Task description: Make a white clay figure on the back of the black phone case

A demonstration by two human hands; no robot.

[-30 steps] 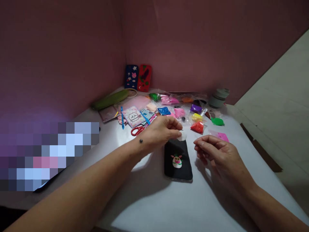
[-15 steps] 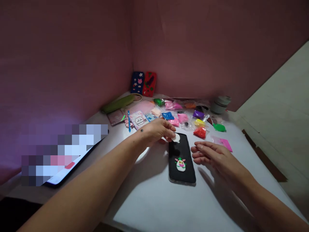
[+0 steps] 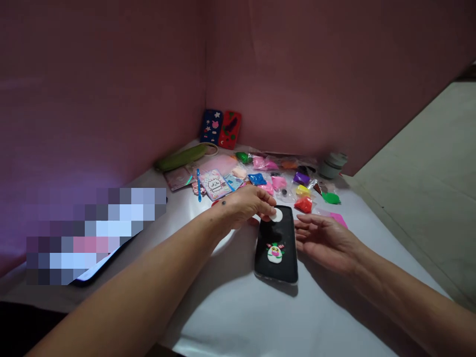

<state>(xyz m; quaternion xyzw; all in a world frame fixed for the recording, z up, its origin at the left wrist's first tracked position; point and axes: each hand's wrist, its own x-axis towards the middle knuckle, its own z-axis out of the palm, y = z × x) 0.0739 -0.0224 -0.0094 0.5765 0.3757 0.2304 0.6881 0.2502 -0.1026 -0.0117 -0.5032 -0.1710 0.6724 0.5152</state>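
A black phone case [image 3: 275, 230] lies in front of me, its near end casting a shadow as if slightly raised off the white table. On its lower half is a small white clay figure [image 3: 275, 255] with green, pink and striped parts. Near its top sits a flat white clay disc [image 3: 277, 214]. My left hand [image 3: 255, 204] has its fingertips closed together at the left side of that disc. Along the case's right edge, my right hand [image 3: 325, 242] has its fingertips against and partly behind the edge, the fingers mostly straight.
Several bags of coloured clay, among them a red one [image 3: 303, 204], lie behind the case. A notebook [image 3: 215, 185], blue pen [image 3: 199, 186] and green pouch [image 3: 182, 158] are left of them. Two decorated cases [image 3: 211, 127] lean on the wall. A blurred-out screen [image 3: 107, 238] stands left.
My right hand has come left to the case's edge. The near end of the case has shifted slightly left and now shows a shadow below. My left hand stays at the white disc.
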